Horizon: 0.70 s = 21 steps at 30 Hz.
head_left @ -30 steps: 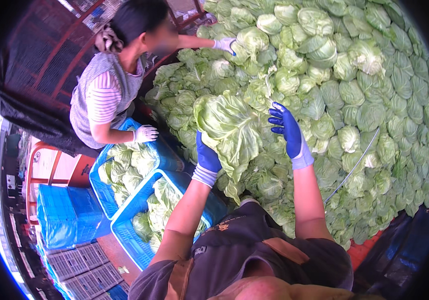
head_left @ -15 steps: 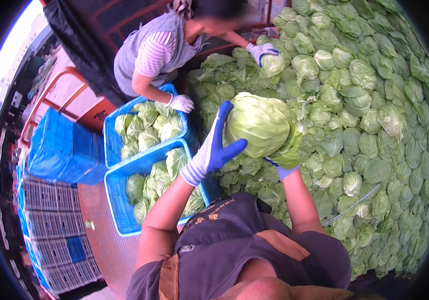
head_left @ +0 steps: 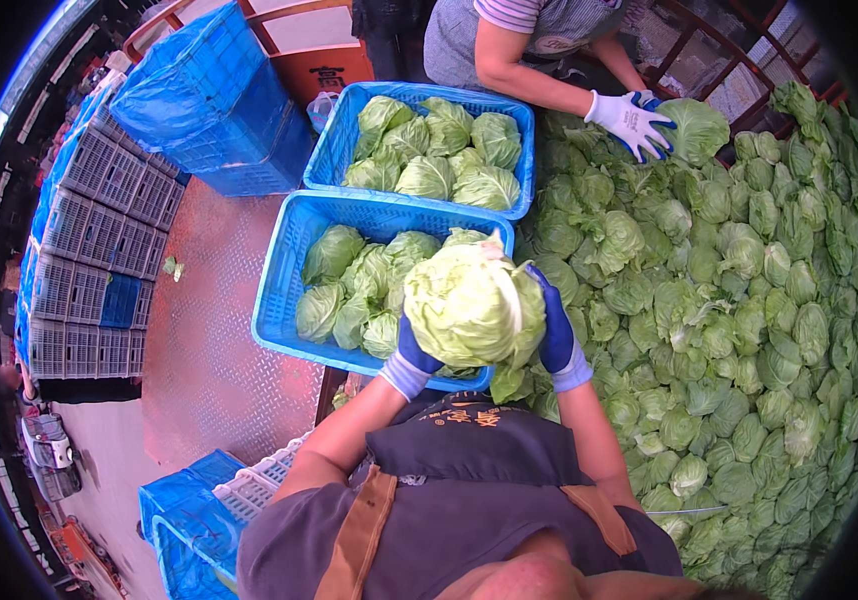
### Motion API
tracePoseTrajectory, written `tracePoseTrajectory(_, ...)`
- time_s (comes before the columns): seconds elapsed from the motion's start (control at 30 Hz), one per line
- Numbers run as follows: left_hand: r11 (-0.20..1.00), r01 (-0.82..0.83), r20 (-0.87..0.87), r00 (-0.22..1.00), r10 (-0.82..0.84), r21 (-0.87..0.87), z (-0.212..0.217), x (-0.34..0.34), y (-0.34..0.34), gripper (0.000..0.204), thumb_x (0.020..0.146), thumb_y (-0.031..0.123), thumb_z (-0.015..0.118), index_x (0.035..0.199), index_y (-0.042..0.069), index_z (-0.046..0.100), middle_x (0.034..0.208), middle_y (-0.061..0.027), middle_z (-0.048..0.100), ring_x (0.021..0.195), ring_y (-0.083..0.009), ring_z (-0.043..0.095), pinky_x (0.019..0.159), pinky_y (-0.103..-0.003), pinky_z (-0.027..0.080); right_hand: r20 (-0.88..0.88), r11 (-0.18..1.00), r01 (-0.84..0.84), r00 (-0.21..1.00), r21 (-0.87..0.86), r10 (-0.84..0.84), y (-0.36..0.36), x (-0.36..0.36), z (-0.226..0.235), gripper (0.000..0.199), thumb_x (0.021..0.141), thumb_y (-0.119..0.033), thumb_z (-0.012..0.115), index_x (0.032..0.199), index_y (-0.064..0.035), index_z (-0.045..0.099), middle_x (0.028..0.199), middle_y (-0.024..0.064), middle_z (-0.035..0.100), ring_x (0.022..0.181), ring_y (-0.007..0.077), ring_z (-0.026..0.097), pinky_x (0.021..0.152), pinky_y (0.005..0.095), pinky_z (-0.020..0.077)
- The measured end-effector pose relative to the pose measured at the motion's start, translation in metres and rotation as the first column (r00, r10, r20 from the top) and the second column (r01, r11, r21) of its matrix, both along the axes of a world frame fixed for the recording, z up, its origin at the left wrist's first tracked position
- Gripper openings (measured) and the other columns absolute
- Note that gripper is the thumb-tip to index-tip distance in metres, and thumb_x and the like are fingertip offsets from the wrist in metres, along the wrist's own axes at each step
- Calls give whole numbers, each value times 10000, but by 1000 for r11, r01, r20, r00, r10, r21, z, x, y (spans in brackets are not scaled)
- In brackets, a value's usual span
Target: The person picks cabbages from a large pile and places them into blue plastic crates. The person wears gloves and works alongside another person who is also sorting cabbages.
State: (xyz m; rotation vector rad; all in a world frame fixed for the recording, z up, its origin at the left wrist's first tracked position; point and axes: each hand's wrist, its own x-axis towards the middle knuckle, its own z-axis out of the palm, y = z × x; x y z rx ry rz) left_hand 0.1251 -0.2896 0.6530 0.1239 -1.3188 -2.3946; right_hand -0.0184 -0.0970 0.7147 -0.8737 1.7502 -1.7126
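Observation:
A big pale-green cabbage [head_left: 464, 300] is held up in front of my chest, its cut stem end and a loose white leaf rib showing. My left hand [head_left: 411, 352], in a blue-and-white glove, grips it from the lower left. My right hand [head_left: 556, 325], gloved the same, clasps its right side; a loose outer leaf hangs below. Beneath and behind the cabbage stands a blue plastic crate [head_left: 277, 262] partly filled with cabbages, its right part hidden by what I hold. Farther off, a second blue crate [head_left: 319, 165] contains more cabbages.
A large heap of cabbages [head_left: 709, 400] covers the right side. At the far side, a co-worker's gloved hands [head_left: 634, 125] hold a cabbage. Wrapped blue crates [head_left: 219, 100] stand far left on the metal floor [head_left: 219, 330]; stacked grey crates [head_left: 99, 240] lie beyond.
Both my hands have brought the cabbage left, from over the heap to the near crate, and turned it stem end up. My view has swung left. The co-worker's two hands now meet at one cabbage.

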Motion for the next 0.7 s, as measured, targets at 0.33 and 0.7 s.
tracePoseTrajectory(0.33, 785, -116, 66, 993, 96, 608, -4, 52, -204, 702, 1047, 581, 356, 1551, 94, 400, 1574, -135, 441, 1409, -336, 462, 1196, -496, 334, 359, 881, 217, 852, 421, -382, 50, 43, -54, 582, 1094, -448, 384, 1542, -78, 412, 1550, 90, 465, 1417, 270, 454, 1151, 437, 354)
tracePoseTrajectory(0.7, 932, -357, 652, 722, 232, 63, -248, -83, -192, 852, 936, 606, 641, 1452, -43, 446, 1362, -199, 585, 1220, -271, 592, 1017, -392, 485, -594, 884, 315, 803, 346, -53, -138, -1, -93, 436, 909, -79, 682, 1327, -3, 585, 1367, 248, 587, 1242, 427, 576, 1041, 476, 475)
